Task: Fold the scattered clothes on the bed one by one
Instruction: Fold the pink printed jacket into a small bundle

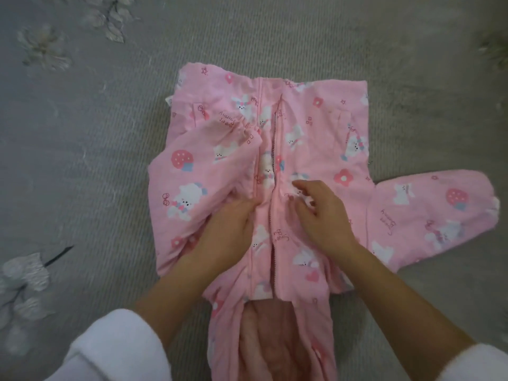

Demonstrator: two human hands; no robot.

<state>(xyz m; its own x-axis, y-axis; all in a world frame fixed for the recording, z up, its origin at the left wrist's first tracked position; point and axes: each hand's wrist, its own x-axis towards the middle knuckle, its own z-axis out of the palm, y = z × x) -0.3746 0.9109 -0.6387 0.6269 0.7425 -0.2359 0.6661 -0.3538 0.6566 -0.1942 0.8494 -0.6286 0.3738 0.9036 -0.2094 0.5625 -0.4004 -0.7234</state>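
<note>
A pink child's jacket (324,127) printed with bunnies and flowers lies front-up on the grey bedspread, with its zipper running down the middle and its hood toward me. Its left sleeve (209,160) is folded in over the chest. The right sleeve (439,213) sticks out to the right. My left hand (225,229) lies on the folded sleeve beside the zipper, and its fingertips curl into the fabric there. My right hand (321,210) rests on the front panel just right of the zipper, with the fingers spread and slightly bent.
The grey bedspread (275,37) carries embroidered silver flowers at the far left (44,48) and near left (24,273). The jacket's hood (275,339) lies open toward me and shows its pink lining. White fluffy sleeves (115,350) cover my forearms.
</note>
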